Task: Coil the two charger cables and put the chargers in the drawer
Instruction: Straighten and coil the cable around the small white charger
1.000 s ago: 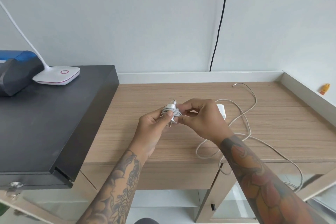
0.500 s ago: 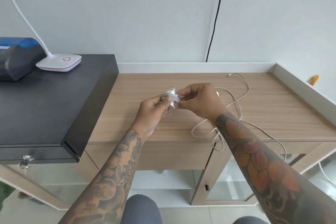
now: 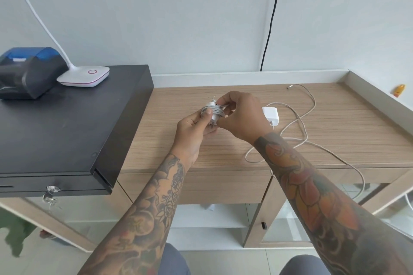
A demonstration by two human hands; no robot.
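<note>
Wooden table bears white charger and loose cable

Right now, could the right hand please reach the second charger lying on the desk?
Probably yes: the second charger lies just beyond the right hand with bare desk between, but its fingers still pinch the wound charger.

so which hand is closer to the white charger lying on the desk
Right. The right hand sits just beside the loose charger, not touching it. The left hand is farther off, on the other side of the wrapped charger both hands hold.

Second charger on desk, right of cash drawer.
</note>
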